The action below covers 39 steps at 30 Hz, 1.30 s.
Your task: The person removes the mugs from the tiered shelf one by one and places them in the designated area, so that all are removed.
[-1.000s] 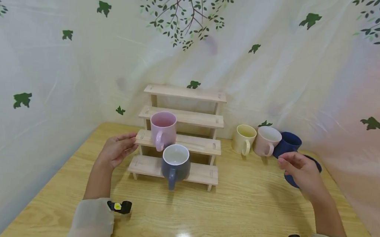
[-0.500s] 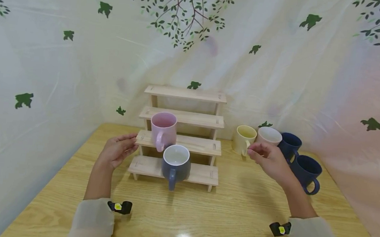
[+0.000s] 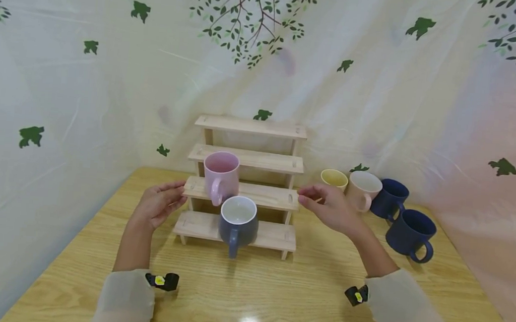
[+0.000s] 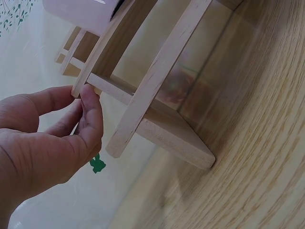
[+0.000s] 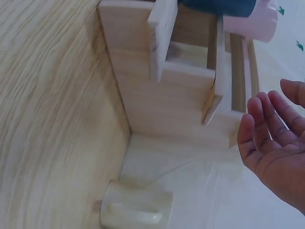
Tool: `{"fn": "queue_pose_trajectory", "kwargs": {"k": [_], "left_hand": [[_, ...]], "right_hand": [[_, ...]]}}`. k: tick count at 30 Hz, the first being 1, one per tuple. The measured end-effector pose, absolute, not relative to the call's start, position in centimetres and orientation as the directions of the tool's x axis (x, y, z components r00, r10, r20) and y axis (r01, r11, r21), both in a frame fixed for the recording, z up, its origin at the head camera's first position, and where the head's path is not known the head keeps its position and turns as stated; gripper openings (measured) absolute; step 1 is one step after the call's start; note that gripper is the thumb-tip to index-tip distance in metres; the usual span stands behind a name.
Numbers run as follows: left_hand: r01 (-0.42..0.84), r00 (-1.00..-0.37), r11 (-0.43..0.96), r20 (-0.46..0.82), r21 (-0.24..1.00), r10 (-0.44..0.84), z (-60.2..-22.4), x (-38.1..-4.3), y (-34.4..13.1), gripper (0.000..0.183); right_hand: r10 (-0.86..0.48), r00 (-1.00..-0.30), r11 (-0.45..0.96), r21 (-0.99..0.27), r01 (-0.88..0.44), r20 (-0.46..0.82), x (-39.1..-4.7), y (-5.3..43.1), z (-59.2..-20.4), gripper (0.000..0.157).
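Note:
A four-step wooden display shelf [image 3: 264, 195] stands on the table. My left hand [image 3: 159, 205] pinches the left end of its second step from the bottom; the left wrist view shows thumb and fingertips on that board [image 4: 102, 50]. On this step sits a pink mug [image 3: 230, 179], and on the lowest step a grey-blue mug [image 3: 247, 228] with a white inside, both handles facing me. My right hand [image 3: 333, 210] hovers by the shelf's right end. Its loosely bent fingers [image 5: 262, 124] hold nothing and stand apart from the wood in the right wrist view.
Right of the shelf stand a yellow mug [image 3: 334, 177], partly hidden by my right hand, a pale pink mug [image 3: 356, 195], and two dark blue mugs, one at the back [image 3: 384, 201] and one nearer me [image 3: 404, 235]. A leaf-printed curtain [image 3: 290, 93] hangs behind.
My right hand has moved left from the dark blue mugs, past the pale pink and yellow ones, to the shelf's right end. The left hand stays on the shelf.

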<state>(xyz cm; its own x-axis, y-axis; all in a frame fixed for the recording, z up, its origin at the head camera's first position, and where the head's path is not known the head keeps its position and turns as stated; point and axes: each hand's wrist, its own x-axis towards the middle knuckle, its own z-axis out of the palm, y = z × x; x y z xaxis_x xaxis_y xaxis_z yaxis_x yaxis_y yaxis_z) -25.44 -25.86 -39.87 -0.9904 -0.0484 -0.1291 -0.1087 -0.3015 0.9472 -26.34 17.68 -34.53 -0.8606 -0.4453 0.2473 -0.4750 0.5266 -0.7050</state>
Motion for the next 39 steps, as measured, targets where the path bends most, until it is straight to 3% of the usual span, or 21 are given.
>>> {"fn": "queue_pose_trajectory", "kwargs": {"k": [11, 32, 39], "left_hand": [[-0.117, -0.989, -0.327, -0.14, 0.938, -0.046, -39.7, -25.3, -25.9, 0.025], [-0.112, -0.99, -0.344, -0.134, 0.932, -0.042, -39.7, -25.3, -25.9, 0.02], [-0.111, -0.991, -0.34, -0.132, 0.934, -0.037, -39.7, -25.3, -26.0, 0.022]], "right_hand": [[-0.592, -0.761, 0.438, -0.687, -0.58, 0.266, -25.9, 12.0, -33.1, 0.031], [-0.726, -0.638, 0.331, -0.683, -0.651, 0.256, -24.9, 4.9, -32.4, 0.031], [-0.719, -0.647, 0.336, -0.687, -0.644, 0.255, -24.8, 3.7, -32.2, 0.028]]}}
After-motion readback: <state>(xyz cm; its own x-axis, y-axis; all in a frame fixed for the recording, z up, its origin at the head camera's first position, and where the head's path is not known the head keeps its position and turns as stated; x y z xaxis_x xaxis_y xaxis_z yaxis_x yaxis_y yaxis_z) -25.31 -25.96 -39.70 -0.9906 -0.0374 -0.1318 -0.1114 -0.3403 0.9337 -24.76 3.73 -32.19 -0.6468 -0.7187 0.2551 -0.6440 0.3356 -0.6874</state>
